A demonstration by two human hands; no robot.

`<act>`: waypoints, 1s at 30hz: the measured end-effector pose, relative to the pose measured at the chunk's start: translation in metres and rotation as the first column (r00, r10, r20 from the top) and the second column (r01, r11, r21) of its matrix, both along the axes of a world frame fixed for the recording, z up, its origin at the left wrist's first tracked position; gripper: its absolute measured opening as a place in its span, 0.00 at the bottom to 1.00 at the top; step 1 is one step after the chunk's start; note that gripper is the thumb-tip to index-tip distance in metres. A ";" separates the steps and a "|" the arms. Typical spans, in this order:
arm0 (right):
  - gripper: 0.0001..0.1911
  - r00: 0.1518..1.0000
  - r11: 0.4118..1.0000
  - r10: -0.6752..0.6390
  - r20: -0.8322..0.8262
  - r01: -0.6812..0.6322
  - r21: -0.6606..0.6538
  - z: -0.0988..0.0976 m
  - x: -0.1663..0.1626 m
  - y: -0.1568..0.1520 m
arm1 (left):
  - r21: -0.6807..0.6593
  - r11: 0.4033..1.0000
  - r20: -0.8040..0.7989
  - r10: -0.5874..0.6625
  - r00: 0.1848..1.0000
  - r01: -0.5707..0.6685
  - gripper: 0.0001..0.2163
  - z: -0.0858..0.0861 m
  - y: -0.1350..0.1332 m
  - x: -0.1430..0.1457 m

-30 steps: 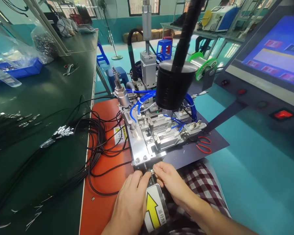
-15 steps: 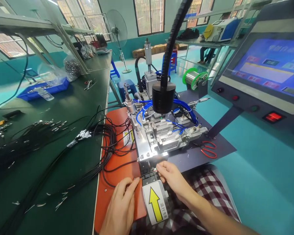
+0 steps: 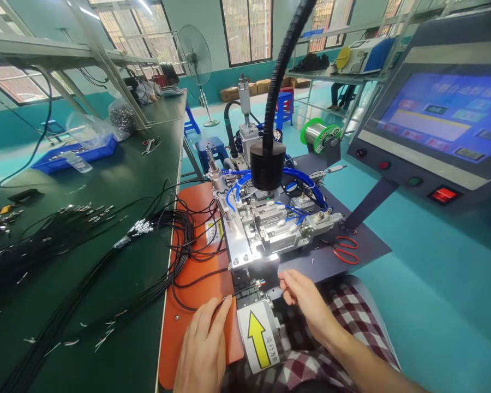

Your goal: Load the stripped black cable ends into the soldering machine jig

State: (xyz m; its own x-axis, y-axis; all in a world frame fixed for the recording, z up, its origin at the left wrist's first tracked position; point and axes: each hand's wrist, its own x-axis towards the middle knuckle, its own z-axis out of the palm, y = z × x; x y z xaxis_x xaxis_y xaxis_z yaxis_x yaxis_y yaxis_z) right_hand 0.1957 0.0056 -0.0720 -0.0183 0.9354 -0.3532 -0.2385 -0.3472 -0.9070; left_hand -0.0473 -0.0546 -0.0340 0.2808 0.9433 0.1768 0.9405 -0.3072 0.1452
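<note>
Between thumb and fingers, my left hand point(image 3: 204, 344) pinches a black cable point(image 3: 242, 292) over the orange plate point(image 3: 192, 289). The cable's stripped end, with small coloured wires point(image 3: 261, 283), lies across the dark feed track in front of the machine point(image 3: 270, 229). My right hand point(image 3: 300, 295) is just right of that end, apart from it, with its thumb and fingers closed together; whether something tiny is between them I cannot make out. Below the cable sits a white label with a yellow arrow point(image 3: 258, 338).
Coiled black cables point(image 3: 184, 240) spread over the orange plate and green bench point(image 3: 135, 327). Red-handled scissors point(image 3: 347, 250) lie right of the machine. A black lamp point(image 3: 267, 166) hangs above it. A screen panel point(image 3: 437, 114) stands at right, a solder spool point(image 3: 319, 135) behind.
My right hand has drawn away to the right from the cable's end, leaving the coloured wires exposed. My left hand stays on the cable. The view has shifted slightly.
</note>
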 end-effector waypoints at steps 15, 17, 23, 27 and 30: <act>0.18 0.999 0.995 -0.001 0.047 0.005 -0.095 0.006 0.015 -0.026 | 0.043 0.999 0.122 0.007 0.993 -0.013 0.23 0.013 0.032 0.001; 0.17 0.999 0.996 0.008 0.039 -0.005 -0.085 0.002 0.016 -0.028 | 0.058 0.998 0.202 -0.041 0.979 0.030 0.22 0.018 0.052 0.004; 0.18 0.994 0.992 -0.046 0.095 0.057 -0.115 -0.018 0.027 -0.041 | 0.091 0.996 0.204 -0.043 0.978 0.025 0.18 0.035 0.074 0.006; 0.17 0.994 0.990 -0.038 0.102 0.051 -0.133 -0.013 0.043 -0.043 | 0.155 0.985 0.176 0.054 0.983 -0.082 0.15 0.054 0.062 -0.016; 0.17 0.990 0.988 -0.032 0.136 0.052 -0.144 0.005 0.048 -0.038 | 0.204 0.950 0.155 0.208 0.966 -0.237 0.11 0.060 0.059 -0.046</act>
